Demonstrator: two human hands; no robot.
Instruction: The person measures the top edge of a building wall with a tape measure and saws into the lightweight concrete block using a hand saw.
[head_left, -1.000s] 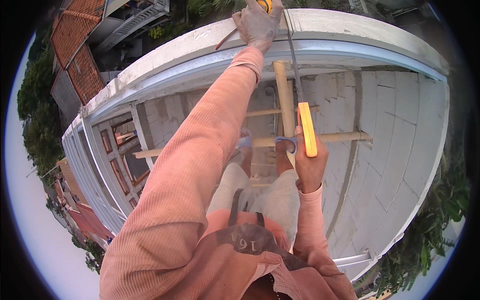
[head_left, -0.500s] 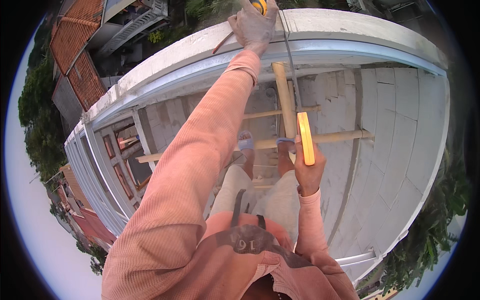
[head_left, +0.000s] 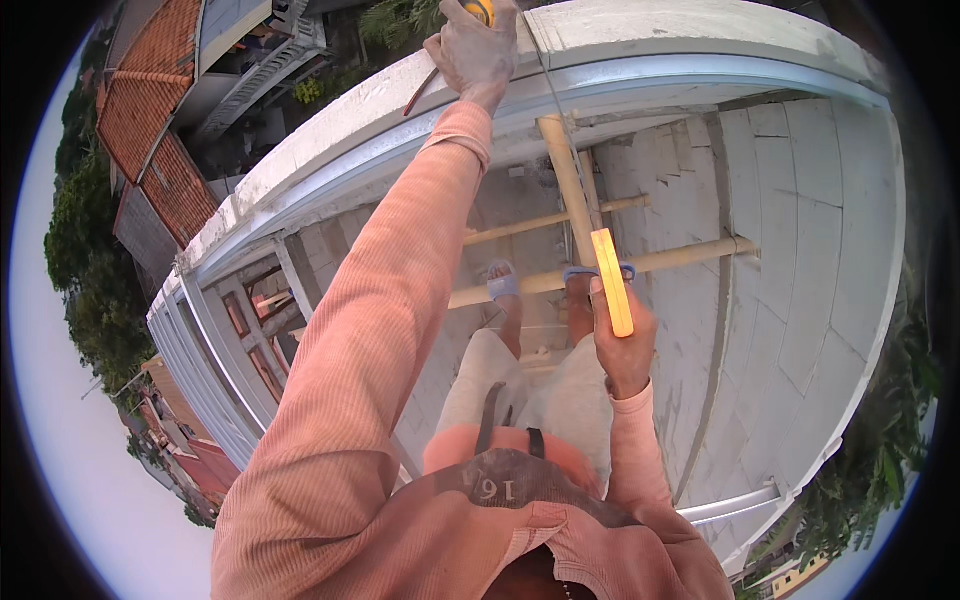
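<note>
Yellow level (head_left: pixel 611 282) is clasped upright in the right hand (head_left: pixel 625 345), below the left hand (head_left: pixel 474 52) gripping a tape measure (head_left: pixel 481 10).

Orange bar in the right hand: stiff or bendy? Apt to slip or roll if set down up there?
The orange bar looks straight along its whole length beyond the right hand, so probably stiff. Its flat, slab-like faces suggest it won't roll. Held by one end only, so likely light, though it could slide off the round bamboo pole.
</note>
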